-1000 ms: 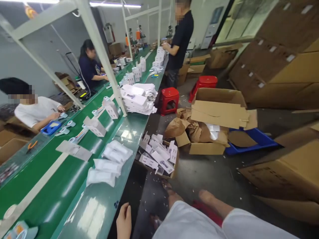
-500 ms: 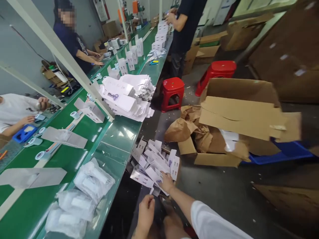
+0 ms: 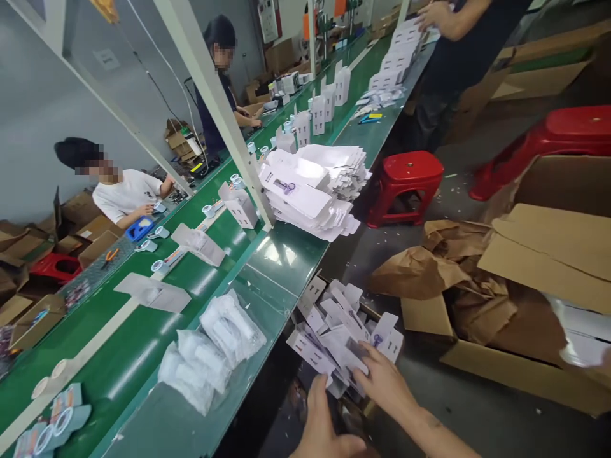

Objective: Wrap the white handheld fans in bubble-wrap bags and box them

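Green belt across the room; below its near edge, a heap of boxes! Right hand fingers one, grip unclear; left hand spreads beside it, separate. Looks light, crushable card: pinch the folded edges.

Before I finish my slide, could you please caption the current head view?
Right hand on a heap of white cartons beside a green conveyor belt, left hand close by.

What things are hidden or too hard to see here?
All in the head view:
Person, top right: head cut off by the top edge.
Big carton: much of its inside hidden under brown paper.
Right hand: its back hides the palm, so any grip is unclear.
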The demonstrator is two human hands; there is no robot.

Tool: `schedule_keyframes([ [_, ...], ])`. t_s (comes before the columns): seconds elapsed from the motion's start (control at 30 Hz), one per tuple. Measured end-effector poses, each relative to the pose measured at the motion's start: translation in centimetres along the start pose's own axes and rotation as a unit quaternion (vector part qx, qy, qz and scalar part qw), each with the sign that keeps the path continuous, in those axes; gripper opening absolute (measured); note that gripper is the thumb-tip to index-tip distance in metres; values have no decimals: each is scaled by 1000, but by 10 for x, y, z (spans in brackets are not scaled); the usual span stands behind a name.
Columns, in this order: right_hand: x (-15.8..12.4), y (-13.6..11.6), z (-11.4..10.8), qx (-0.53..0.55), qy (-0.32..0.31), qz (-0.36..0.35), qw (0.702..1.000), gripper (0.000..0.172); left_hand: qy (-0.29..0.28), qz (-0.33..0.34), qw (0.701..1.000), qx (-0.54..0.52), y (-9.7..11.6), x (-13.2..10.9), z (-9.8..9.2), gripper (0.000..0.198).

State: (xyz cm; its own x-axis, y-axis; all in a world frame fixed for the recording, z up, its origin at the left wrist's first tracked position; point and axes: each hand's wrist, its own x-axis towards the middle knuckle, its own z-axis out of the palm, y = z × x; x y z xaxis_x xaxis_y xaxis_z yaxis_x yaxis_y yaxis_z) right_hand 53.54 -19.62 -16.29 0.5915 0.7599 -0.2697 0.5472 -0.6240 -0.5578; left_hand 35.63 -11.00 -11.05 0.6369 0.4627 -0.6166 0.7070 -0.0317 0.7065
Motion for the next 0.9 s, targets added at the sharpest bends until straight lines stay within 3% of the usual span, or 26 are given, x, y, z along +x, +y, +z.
schedule_keyframes([
  [0.07,-16,-37,-42,38,44,-31,998,35,23,57,998,23,24,-1,2,130],
  [0.17,-27,-100,-99,111,115,-99,982,34,122,148,981,-15,57,2,-14,121],
  [0.27,-28,-158,-133,129,117,-238,956,29,142,250,953,-90,83,0,-54,95],
  [0.33,-23,-190,-141,101,107,-300,943,30,110,290,945,-109,97,-6,-89,97],
  [0.43,-10,-224,-148,59,93,-332,937,33,78,318,938,-111,110,-13,-143,110],
  [0.53,11,-241,-169,103,67,-377,918,26,40,329,935,-129,116,-18,-194,108],
  [0.6,31,-245,-187,181,58,-376,907,35,-13,334,930,-154,119,-19,-220,109],
  [0.63,42,-245,-194,218,31,-364,905,44,-37,341,927,-153,122,-19,-229,112],
  [0.7,65,-246,-199,261,-104,-346,895,66,-62,361,924,-105,129,-17,-236,117],
  [0.77,85,-246,-190,278,-265,-314,868,77,-54,366,928,-41,132,-11,-234,124],
  [0.8,92,-245,-180,291,-313,-277,861,74,-45,357,933,-28,131,-8,-234,127],
  [0.83,97,-242,-169,308,-328,-226,864,68,-30,343,938,-35,125,-5,-236,130],
  [0.9,102,-231,-145,323,-287,-116,894,58,45,308,944,-113,101,-4,-255,131],
])
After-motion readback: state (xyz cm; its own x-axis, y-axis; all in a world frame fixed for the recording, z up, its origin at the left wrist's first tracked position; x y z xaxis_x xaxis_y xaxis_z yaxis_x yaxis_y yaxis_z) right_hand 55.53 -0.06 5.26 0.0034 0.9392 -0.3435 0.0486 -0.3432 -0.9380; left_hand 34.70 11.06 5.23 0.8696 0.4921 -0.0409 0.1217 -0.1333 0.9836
